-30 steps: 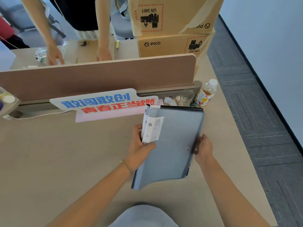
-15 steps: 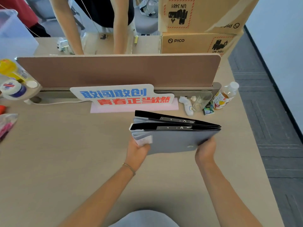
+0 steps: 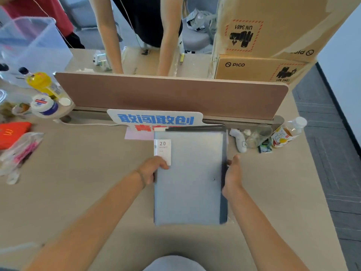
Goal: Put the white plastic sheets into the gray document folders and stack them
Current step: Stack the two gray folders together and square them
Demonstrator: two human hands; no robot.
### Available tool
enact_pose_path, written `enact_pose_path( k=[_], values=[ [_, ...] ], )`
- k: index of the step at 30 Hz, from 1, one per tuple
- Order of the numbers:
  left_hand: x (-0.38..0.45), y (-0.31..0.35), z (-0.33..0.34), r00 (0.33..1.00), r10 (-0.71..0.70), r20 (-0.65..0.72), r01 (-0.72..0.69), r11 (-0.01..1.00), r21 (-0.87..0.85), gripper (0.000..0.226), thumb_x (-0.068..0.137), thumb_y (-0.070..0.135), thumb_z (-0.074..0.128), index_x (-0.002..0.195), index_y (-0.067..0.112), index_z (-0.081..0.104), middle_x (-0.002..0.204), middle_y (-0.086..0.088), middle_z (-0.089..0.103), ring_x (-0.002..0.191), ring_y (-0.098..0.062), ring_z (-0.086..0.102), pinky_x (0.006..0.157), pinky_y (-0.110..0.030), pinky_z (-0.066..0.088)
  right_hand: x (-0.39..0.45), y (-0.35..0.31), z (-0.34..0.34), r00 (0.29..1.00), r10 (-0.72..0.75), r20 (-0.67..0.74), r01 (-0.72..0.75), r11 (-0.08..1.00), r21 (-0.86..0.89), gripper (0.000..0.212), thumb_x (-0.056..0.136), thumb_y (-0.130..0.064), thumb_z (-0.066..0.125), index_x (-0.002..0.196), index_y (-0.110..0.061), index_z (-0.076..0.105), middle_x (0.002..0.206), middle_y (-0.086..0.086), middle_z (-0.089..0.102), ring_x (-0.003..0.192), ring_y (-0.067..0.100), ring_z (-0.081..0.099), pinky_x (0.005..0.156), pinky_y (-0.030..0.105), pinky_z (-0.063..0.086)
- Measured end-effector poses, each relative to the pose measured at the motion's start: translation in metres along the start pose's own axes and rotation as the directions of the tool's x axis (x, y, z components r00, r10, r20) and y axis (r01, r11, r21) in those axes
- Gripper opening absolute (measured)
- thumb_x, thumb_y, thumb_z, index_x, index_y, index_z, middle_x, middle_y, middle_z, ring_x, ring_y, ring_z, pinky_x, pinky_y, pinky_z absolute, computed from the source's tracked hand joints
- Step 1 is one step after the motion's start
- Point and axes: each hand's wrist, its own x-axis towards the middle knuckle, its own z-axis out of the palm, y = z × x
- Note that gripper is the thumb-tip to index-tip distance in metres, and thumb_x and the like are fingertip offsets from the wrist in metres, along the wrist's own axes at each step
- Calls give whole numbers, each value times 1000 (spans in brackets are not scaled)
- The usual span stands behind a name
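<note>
The gray folders (image 3: 188, 178) are lying stacked flat on the table (image 3: 78, 192), near its middle, a darker one peeking out at the right edge. The left hand (image 3: 151, 169) is curling over the left edge; the right hand (image 3: 232, 176) is resting open against the right side (squaring, seemingly). No loose white sheets are showing, so the task seems nearly finished.

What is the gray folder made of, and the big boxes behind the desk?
The gray folder looks like matte plastic: smooth, evenly gray, with a white label by the left hand. It could be coated card; the picture cannot settle that. The boxes look like brown cardboard, dull, with printed marks and folded flaps.
</note>
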Motion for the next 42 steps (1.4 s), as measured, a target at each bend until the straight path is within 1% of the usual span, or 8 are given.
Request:
enact_pose_path(
  k=[7,10,13,16,22,26,31,42],
  values=[
    [36,-12,-52,994,-4,-107,7,1000,24,57,62,11,58,118,6,63,99,-16,67,84,-31,63,78,-38,50,-4,37,56,996,-87,26,89,991,-99,36,103,-31,42,128,-13,61,123,0,58,116,20,53,100,31,37],
    [43,-8,-60,991,98,-89,-84,985,151,40,89,-5,51,126,8,58,115,-17,65,102,-29,60,94,-43,49,7,56,68,999,-43,29,47,987,-151,33,96,-33,47,122,-22,63,120,-1,61,113,23,56,105,43,45],
    [54,-13,-68,987,122,-108,-93,964,248,30,95,-6,43,103,19,58,100,-9,62,95,-23,55,78,-33,47,20,68,80,999,-32,31,38,978,-203,25,95,-24,45,106,-18,66,99,3,65,90,24,60,93,50,53],
    [68,-19,-80,979,140,-151,-89,948,305,29,94,-3,38,85,20,54,78,-3,50,70,-16,42,55,-23,29,18,66,98,1000,6,29,0,977,-215,25,97,-15,42,109,-15,64,98,5,64,77,18,57,68,32,50],
    [86,-27,-100,948,199,-248,-97,924,370,20,94,2,42,94,15,57,82,-4,56,77,-20,46,58,-26,35,28,73,125,1000,-8,23,15,958,-288,30,100,-12,42,125,-13,59,114,6,63,91,22,55,56,22,41],
    [101,-25,-110,924,225,-308,-91,914,394,20,93,13,57,111,11,64,101,-5,67,90,-25,60,81,-32,47,42,81,137,1000,2,29,6,956,-293,35,96,-14,44,128,-14,58,123,12,65,93,27,60,63,27,47],
    [108,-22,-110,900,218,-377,-79,932,352,13,92,16,57,98,8,66,84,-3,61,79,-23,54,66,-26,39,50,80,146,999,-29,14,32,931,-363,32,96,-13,45,126,-13,57,117,8,64,93,27,59,59,28,43],
    [121,-13,-98,876,207,-435,-61,943,327,23,92,13,50,108,7,65,110,-14,70,102,-35,65,77,-28,45,82,62,152,994,-48,-97,-44,640,-767,49,96,-31,32,134,-14,59,140,18,48,126,36,44,101,42,37]
  ],
)
